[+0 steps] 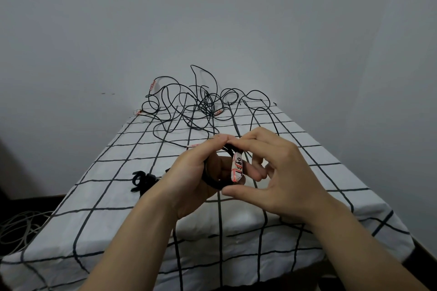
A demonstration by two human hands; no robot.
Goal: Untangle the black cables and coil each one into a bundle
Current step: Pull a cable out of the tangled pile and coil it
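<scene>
My left hand (189, 177) grips a small coil of black cable (216, 184) above the middle of the table. A white tag with red edges (237, 168) hangs from the coil. My right hand (272, 172) pinches the coil at its top, thumb underneath near the tag. A loose tangle of black cables (198, 104) with several white-and-red tags lies at the far end of the table. A coiled black bundle (142, 179) rests on the cloth left of my left hand.
The table wears a white cloth with a black grid (106, 215) and stands against a plain grey wall. Pale cables (19, 227) lie on the dark floor at the lower left.
</scene>
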